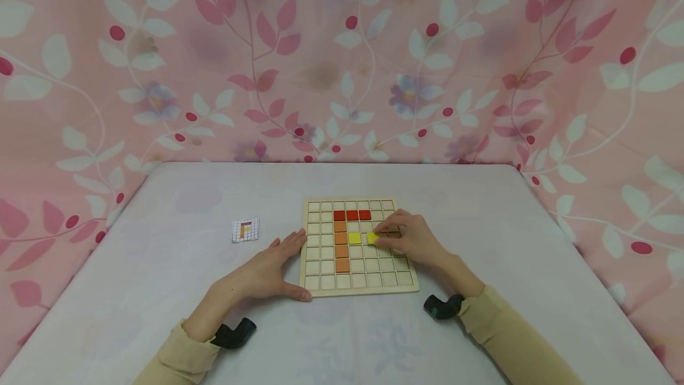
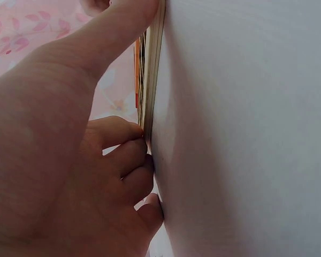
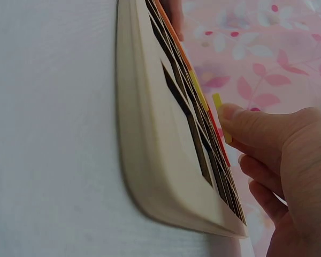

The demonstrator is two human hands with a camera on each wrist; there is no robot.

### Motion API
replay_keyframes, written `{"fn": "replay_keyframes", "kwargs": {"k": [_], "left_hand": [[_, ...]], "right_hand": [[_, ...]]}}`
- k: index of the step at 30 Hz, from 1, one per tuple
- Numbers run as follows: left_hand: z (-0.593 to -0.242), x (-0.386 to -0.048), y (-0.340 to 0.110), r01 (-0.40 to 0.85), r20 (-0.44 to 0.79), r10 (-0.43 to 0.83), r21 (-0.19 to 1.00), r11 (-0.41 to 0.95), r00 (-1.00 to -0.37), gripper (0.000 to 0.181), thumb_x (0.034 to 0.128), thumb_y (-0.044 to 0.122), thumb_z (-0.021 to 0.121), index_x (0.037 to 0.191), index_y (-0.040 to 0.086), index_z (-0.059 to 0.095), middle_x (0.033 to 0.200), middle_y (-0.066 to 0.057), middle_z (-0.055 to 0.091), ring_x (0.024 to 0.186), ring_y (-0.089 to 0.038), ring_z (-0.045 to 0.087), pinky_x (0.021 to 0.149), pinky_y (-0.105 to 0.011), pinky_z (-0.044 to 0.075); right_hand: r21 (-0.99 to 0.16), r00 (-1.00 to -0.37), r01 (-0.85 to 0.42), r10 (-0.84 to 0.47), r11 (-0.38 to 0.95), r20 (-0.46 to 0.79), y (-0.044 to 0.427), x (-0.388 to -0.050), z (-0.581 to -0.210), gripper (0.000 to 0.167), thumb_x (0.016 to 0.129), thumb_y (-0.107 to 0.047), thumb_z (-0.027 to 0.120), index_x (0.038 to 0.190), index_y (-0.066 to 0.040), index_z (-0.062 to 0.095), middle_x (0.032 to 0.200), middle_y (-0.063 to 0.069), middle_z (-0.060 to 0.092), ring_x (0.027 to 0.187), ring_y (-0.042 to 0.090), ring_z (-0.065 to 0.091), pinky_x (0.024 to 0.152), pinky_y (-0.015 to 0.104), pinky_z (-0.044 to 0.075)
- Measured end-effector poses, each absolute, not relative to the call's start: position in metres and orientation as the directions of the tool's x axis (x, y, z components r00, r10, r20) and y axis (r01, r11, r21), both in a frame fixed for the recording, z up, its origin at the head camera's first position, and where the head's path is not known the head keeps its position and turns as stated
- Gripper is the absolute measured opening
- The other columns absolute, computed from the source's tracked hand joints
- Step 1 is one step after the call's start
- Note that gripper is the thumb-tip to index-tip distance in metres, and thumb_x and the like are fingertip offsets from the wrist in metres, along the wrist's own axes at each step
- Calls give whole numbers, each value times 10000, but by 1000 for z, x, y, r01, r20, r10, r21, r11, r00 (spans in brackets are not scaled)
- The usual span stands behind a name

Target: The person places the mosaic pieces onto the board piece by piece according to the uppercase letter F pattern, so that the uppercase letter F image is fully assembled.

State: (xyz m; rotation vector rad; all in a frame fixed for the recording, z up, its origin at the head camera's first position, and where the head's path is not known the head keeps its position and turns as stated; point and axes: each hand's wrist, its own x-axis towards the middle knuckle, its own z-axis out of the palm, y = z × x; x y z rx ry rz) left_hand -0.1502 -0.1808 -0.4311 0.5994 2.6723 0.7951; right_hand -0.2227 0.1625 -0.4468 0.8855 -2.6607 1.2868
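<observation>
A wooden grid board (image 1: 369, 292) lies on the table with three red tiles (image 1: 352, 215) in a row. Several orange tiles (image 1: 341, 251) run in a column below the leftmost red one. One yellow tile (image 1: 355, 238) sits in a cell beside the orange column. Between thumb and fingers, my right hand (image 1: 414, 239) pinches a second yellow tile (image 3: 218, 100), held just above the board in the right wrist view. My left hand (image 1: 262, 273) rests at the board's left side, thumb at the near corner and spread fingers against the edge.
A small paper card (image 1: 245, 230) with a printed coloured grid pattern lies left of the board. White cloth covers the table (image 1: 470, 207). A pink floral curtain (image 1: 320, 76) hangs behind it and at both sides. Black wrist devices (image 1: 235, 334) are on both arms.
</observation>
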Motion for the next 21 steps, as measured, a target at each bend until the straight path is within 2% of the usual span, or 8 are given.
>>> {"fn": "replay_keyframes", "kwargs": {"k": [13, 21], "left_hand": [[-430, -151, -180, 294, -168, 458, 568, 769, -873, 1240, 653, 631, 849, 1591, 91, 244, 1675, -41, 176, 1547, -269, 150, 1251, -535, 130], [-430, -150, -181, 291, -166, 456, 573, 766, -874, 1248, 649, 628, 853, 1588, 74, 245, 1672, -53, 183, 1546, -268, 156, 1250, -543, 126]], "right_hand": [[-691, -827, -535, -467, 486, 312, 155, -224, -452, 214, 801, -183, 852, 1003, -161, 786, 983, -35, 693, 958, 118, 625, 882, 310, 518], [-712, -797, -569, -487, 411, 356, 154, -224, -455, 229, 794, -165, 848, 1010, -117, 785, 990, 17, 692, 953, 178, 662, 844, 354, 582]]}}
